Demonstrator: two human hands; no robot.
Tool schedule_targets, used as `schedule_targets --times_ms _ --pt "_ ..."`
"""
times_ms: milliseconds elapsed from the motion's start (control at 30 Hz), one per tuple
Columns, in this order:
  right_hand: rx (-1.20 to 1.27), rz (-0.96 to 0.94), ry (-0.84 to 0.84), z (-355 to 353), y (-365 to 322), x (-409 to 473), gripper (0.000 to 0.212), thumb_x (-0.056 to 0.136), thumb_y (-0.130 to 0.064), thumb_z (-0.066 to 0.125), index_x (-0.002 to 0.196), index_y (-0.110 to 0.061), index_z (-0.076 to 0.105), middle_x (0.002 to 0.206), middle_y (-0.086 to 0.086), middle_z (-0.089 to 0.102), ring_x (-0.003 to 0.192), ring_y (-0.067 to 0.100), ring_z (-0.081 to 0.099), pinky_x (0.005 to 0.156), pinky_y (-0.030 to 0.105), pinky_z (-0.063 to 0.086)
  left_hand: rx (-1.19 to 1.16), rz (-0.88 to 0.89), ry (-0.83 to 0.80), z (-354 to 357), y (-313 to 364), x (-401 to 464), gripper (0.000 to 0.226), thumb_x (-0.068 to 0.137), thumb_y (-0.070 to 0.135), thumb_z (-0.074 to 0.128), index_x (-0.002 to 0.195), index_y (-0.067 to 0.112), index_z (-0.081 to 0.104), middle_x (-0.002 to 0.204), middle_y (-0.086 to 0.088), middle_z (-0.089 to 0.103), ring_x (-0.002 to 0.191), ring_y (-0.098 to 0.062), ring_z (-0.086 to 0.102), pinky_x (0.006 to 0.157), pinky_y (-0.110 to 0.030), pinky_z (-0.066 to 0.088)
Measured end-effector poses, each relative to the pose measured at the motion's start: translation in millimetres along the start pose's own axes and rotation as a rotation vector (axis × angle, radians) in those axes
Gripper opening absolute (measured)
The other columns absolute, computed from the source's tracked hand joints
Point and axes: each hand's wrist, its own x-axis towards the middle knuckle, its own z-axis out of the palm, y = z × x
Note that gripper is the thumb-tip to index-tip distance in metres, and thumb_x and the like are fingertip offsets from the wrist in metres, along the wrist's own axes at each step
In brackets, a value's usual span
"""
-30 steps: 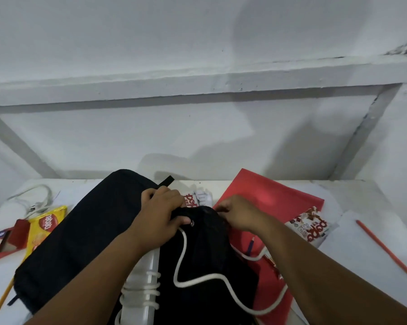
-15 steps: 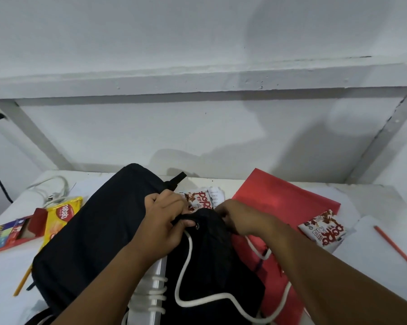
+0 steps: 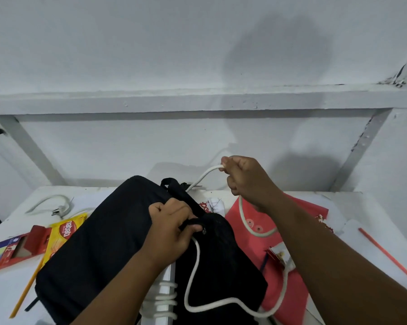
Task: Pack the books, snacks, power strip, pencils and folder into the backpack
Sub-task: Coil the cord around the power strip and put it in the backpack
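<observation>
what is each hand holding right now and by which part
Right hand pinches the white power cord mid-length, lifted. Left hand grips the black fabric backpack at its opening edge.

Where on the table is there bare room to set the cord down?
Bare patches: far right, between the folder and the orange pencil; and the far left corner around the plug. Crowded: the left edge, with pencil box, yellow snack and yellow pencil beside the backpack.

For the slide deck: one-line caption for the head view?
Left hand grips the black backpack opening while right hand lifts the white power-strip cord above the red folder.
</observation>
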Motion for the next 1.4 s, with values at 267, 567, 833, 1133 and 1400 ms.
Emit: schedule_targets --times_ms 267,567,833,1133,1400 --pt "-0.346 -0.034 -0.048 7.8 -30.4 -24.4 0.032 0.100 -0.037 0.055 0.079 -0.017 0.068 0.045 -0.017 0.050 0.047 0.011 0.038 0.058 0.027 0.038 -0.527 -0.312 0.233 5.2 5.3 15.3 0.019 0.084 -0.001 0.072 0.085 0.018 0.072 0.087 0.005 0.071 0.090 -0.011 0.067 0.086 -0.032 0.053" --pt "-0.488 -0.035 -0.365 23.0 -48.8 -60.0 0.021 0.094 -0.034 0.066 0.087 -0.016 0.073 0.058 -0.005 0.066 0.049 0.005 0.056 0.054 0.013 0.043 -0.173 -0.070 -0.045 -13.6 -25.6 31.5 0.027 0.079 0.037 0.068 0.105 0.040 0.072 0.113 0.028 0.061 0.116 -0.002 0.052 0.102 -0.032 0.042" --pt "-0.794 0.094 -0.645 26.2 19.2 -67.7 0.021 0.076 -0.035 0.082 0.094 -0.025 0.077 0.078 -0.015 0.073 0.073 -0.003 0.067 0.069 0.017 0.047 -0.201 -0.137 0.069 -32.4 -50.3 1.3 0.043 0.085 -0.007 0.068 0.110 0.027 0.074 0.114 0.020 0.068 0.118 -0.002 0.056 0.105 -0.026 0.043" --pt "-0.689 -0.072 -0.428 26.9 12.9 7.6 0.017 0.080 -0.046 0.077 0.084 -0.029 0.077 0.078 -0.016 0.072 0.071 -0.004 0.065 0.069 0.019 0.051 -0.058 -0.520 0.309 -89.2 -79.6 -31.3 0.030 0.088 0.002 0.066 0.097 0.029 0.073 0.101 0.023 0.067 0.102 0.011 0.057 0.090 -0.005 0.038" --pt "-0.782 0.212 -0.384 85.5 47.0 67.1 0.031 0.099 -0.028 0.054 0.091 -0.001 0.068 0.094 0.010 0.068 0.093 0.028 0.064 0.079 0.034 0.047 -0.029 -0.752 0.219 -130.3 -142.0 -44.4 0.024 0.090 0.011 0.064 0.105 0.028 0.072 0.109 0.017 0.067 0.105 0.001 0.056 0.091 -0.020 0.037"
